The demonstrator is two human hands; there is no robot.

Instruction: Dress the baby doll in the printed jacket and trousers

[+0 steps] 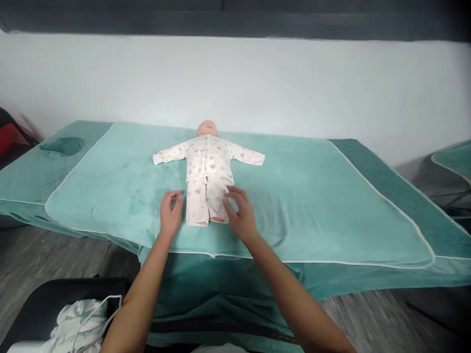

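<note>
A baby doll (pixel 206 128) lies on its back on the green bed, its head toward the wall. It wears a white patterned long-sleeved top (pixel 209 156) with both sleeves spread out sideways, and matching trousers (pixel 197 201). My left hand (pixel 171 212) is just left of the trousers, fingers curved and apart from one another, with nothing in them. On the other side, my right hand (pixel 240 211) is beside the right trouser leg, thumb and fingers parted. Whether its fingertips touch the cloth I cannot tell.
A light green cover (pixel 331 211) with white piping lies over the massage bed, which has a face hole (pixel 62 145) at the left. A black chair (pixel 40 299) at lower left holds a bundle of patterned cloth (pixel 79 323) and a white cable. Behind the bed stands a white wall (pixel 257 83).
</note>
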